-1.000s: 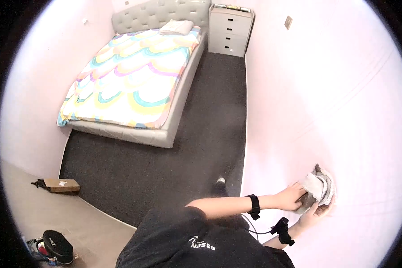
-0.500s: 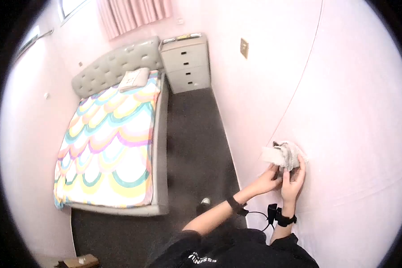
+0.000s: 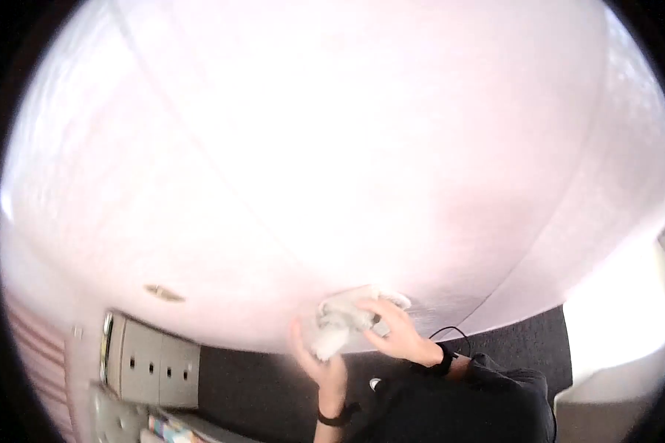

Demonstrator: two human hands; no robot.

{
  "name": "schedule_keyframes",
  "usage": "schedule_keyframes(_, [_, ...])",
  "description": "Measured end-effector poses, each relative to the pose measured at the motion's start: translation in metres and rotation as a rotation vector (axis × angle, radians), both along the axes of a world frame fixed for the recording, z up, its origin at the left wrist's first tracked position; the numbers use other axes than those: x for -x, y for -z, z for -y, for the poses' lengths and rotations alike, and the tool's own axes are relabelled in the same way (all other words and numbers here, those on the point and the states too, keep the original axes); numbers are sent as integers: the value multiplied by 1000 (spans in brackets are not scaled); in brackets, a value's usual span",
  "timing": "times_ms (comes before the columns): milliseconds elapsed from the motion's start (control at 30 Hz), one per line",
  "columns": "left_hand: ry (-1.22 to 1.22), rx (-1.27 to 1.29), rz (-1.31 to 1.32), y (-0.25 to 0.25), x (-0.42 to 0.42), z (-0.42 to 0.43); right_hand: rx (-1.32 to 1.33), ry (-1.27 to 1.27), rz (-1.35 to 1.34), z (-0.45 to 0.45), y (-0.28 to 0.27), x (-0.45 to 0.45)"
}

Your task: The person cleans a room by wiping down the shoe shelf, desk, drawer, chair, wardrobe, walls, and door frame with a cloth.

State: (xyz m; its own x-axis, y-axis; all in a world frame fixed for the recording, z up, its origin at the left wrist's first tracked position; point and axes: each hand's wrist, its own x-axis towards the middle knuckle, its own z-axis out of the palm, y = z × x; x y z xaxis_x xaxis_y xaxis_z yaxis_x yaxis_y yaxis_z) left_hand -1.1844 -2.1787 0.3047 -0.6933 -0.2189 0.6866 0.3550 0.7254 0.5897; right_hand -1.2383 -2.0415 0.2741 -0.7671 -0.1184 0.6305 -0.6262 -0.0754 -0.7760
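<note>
A crumpled white cloth [image 3: 340, 306] with greyish folds is bunched up at the pink wall, low in the middle of the head view. My right hand [image 3: 391, 330] grips its right side, fingers bent over the folds. Below and to the left, my left hand [image 3: 319, 365] cups the hanging pale end between thumb and fingers; motion blurs this hand. Dark bands circle both wrists, and a thin black cable loops beside the right one. Where the cloth meets the wall is partly hidden by my fingers.
The pale pink wall [image 3: 391, 170] fills most of the view, with a switch plate [image 3: 164, 293] on it at left. A drawer cabinet [image 3: 155, 362] and part of a tufted headboard [image 3: 118, 421] are at lower left. Dark floor [image 3: 266, 380] lies below.
My view has swung right and turned toward the wall, so the bed is mostly out of sight. My hands have moved apart on the cloth, the left one lower.
</note>
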Motion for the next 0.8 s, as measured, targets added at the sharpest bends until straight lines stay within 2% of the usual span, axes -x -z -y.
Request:
schedule_keyframes(67, [230,-117,-70,14,5,-65,63,135,-124,-61,-1,3])
schedule_keyframes(100, [305,-21,-46,14,9,-111,53,230,-87,-101,1,4])
schedule_keyframes(167, [408,109,96,38,25,-203,39,430,-212,-203,10,8])
schedule_keyframes(200, [439,155,187,54,34,-257,37,513,-196,-262,13,7])
schedule_keyframes(267, [626,241,187,85,54,-359,-60,575,-8,-381,19,-7])
schedule_keyframes(333, [516,593,141,106,71,-478,-65,713,88,-509,29,-21])
schedule_keyframes(400, [715,577,126,121,85,-619,-54,825,184,-649,45,-40])
schedule_keyframes(500, [839,635,523,134,93,-802,-39,898,318,-818,76,-72])
schedule_keyframes(600, [1003,589,621,155,104,-1030,41,929,462,-1048,115,-78])
schedule_keyframes(633, [992,733,544,179,103,-1116,6,941,406,-1139,130,-88])
schedule_keyframes(667, [1019,745,533,196,86,-1209,-28,955,347,-1234,145,-104])
schedule_keyframes(700, [1046,604,432,197,82,-1155,-19,975,288,-1180,139,-104])
schedule_keyframes(733, [1055,476,348,228,57,-1235,-12,1004,287,-1263,164,-126])
schedule_keyframes(767, [1112,455,362,273,47,-1341,-61,938,293,-1374,200,-141])
schedule_keyframes(800, [1148,459,362,291,52,-1387,-115,877,300,-1420,206,-141])
